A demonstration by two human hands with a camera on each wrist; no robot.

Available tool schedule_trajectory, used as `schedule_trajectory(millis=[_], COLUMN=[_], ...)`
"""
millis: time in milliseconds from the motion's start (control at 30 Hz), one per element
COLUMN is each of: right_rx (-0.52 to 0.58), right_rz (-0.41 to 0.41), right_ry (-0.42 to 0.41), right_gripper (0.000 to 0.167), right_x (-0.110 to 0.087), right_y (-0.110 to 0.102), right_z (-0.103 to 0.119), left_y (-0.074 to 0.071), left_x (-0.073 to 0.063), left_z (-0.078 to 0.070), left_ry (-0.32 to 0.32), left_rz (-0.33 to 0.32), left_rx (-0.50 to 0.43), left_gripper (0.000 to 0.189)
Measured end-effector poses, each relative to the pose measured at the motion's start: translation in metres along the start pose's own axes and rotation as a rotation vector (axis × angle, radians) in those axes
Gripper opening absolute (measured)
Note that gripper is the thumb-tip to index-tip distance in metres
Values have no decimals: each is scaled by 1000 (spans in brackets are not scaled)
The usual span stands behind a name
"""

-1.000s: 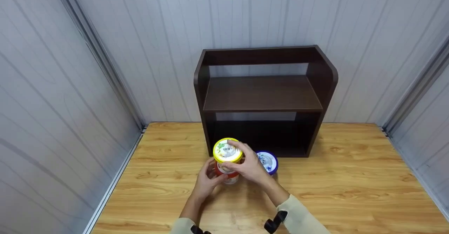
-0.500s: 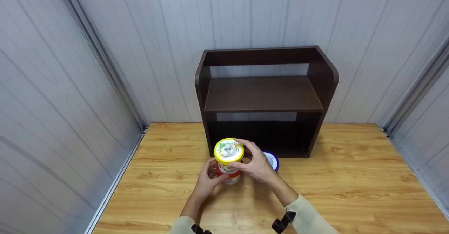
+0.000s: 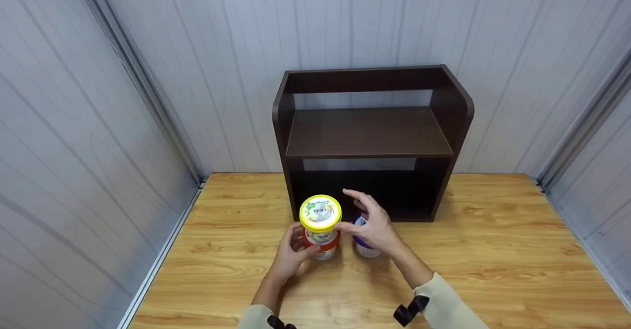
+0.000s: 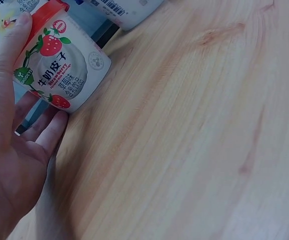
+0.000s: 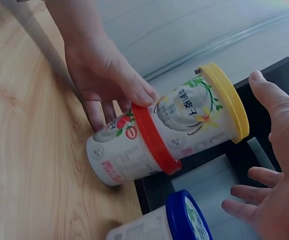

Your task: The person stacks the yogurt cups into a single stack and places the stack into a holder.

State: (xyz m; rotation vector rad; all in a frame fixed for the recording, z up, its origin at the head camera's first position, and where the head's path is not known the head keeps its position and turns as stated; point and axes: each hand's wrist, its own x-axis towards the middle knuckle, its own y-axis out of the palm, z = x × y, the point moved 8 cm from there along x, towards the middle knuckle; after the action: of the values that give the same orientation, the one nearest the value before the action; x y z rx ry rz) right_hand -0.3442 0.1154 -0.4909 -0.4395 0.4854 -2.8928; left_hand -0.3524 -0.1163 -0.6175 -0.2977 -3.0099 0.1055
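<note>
A yogurt cup with a yellow lid (image 3: 320, 212) stands upright on a strawberry cup with a red lid (image 4: 59, 65). My left hand (image 3: 290, 257) grips the strawberry cup, its thumb at the red rim and its fingers round the far side. To the right of the stack, my right hand (image 5: 279, 165) has its fingers spread and holds nothing; a gap separates it from the yellow lid in the right wrist view. Partly hidden behind that hand in the head view is a cup with a blue lid (image 3: 368, 250), standing on the table beside the stack.
Right behind the cups stands a dark brown two-tier shelf (image 3: 369, 131) against a pale panelled wall (image 3: 236, 62). The wooden table (image 3: 503, 250) extends to both sides. A metal rail (image 3: 157, 260) runs along its left edge.
My right hand has let go of the yellow-lidded cup and moved right, in front of the blue-lidded cup. My left hand and the stack have stayed put.
</note>
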Motion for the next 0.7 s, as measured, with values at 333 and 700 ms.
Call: schedule_trajectory(millis=[333,700], right_rx=[-49,-110], right_rz=[-49,-90], right_ry=[10,21], right_gripper=[84,85], right_x=[-7,-14], right_y=[-20,-40], right_z=[-5,-9], left_y=[-1,-1], left_x=[1,2], left_z=[2,2], left_ry=[-16,-9], left_rz=[-2,12], left_rx=[8,6], left_gripper=[67,67])
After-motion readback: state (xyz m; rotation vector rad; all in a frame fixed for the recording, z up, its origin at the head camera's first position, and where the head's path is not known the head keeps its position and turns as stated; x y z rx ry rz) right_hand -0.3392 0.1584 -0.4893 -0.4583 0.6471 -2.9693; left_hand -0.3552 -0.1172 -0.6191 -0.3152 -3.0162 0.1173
